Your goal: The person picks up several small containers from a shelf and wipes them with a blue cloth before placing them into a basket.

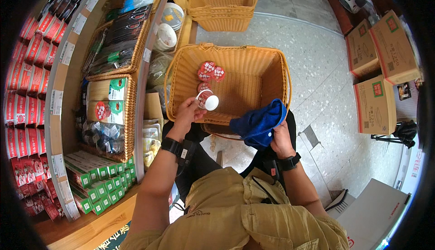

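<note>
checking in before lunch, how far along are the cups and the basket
Done: three red-lidded cups lie in the basket. In hand: the left hand holds a cup over the rim; the right hand holds a blue cloth. Left: cannot tell; no other loose cups show.

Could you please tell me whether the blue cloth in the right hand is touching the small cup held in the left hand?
Apart. The head view shows bare basket weave between the cup and the blue cloth.

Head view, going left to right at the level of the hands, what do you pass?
Shelf of red packets → wicker tray of noodle bundles → left hand with its grip on a small cup → blue cloth over the right hand → cardboard box.
</note>
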Demonstrator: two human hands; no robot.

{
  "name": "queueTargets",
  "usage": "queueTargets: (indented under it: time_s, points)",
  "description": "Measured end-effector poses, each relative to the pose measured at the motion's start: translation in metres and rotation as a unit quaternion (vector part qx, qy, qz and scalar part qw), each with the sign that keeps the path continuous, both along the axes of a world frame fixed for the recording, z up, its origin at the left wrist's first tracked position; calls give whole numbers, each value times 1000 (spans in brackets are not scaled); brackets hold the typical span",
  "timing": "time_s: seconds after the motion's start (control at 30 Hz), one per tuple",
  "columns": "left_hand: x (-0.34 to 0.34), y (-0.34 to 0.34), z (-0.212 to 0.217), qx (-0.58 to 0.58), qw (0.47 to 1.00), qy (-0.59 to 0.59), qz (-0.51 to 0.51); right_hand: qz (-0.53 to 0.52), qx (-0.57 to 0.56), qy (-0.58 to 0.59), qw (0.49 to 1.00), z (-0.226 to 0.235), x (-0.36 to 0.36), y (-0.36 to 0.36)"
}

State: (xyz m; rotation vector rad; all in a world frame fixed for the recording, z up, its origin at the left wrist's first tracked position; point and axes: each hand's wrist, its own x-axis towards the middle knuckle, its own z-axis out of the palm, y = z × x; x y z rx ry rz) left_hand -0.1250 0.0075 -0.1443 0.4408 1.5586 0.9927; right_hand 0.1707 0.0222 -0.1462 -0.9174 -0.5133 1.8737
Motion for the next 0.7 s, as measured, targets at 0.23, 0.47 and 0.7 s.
queueTargets:
  time_s: [0.23, 0.47, 0.7]
  points:
    - [-17, 33, -37, 87, 990, 92, 60, 0, -30, -15, 999, -4, 3, 4]
    - [-35, 63, -79, 86, 885, 456, -38, -17, -38, -26, 999, -3, 0, 4]
    - [-22, 81, -91, -31, 855, 503, -124, -41, -73, -60, 995, -11, 10, 8]
